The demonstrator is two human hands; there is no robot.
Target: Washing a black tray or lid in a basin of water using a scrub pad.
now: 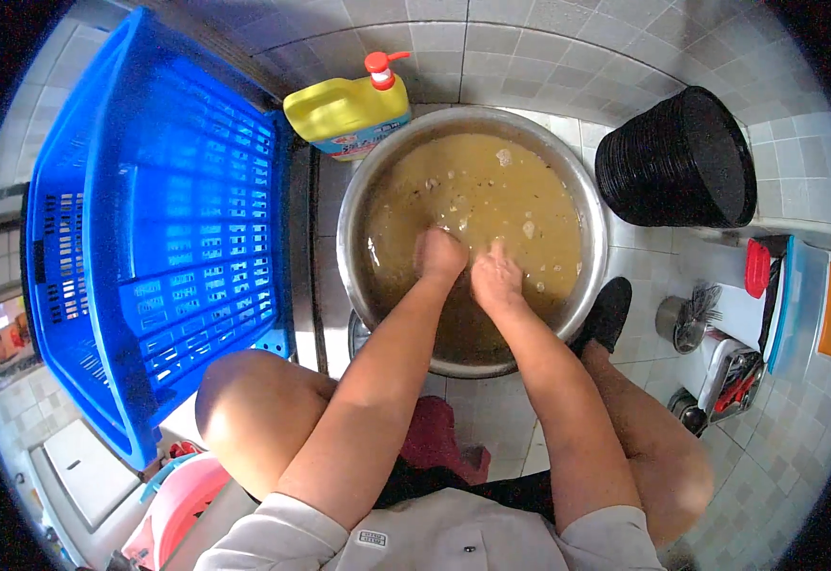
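Between my knees stands a large round metal basin (594,214) filled with murky brown water (520,186), with bits of foam and dark specks afloat. My left hand (441,254) reaches into the middle of it, its fingers sunk under the surface. Close beside it on the right, my right hand (497,276) is also dipped in, with its knuckles and the back of the hand above the water. The cloudy water hides the fingers of both hands, and whatever they may touch.
Left stands a tall blue plastic basket (187,200). Behind the basin is a yellow pump bottle (349,109) with a red top. At right lie a stack of black pots (672,157) and a metal cup (679,324) of utensils. A pink tub (182,504) sits lower left.
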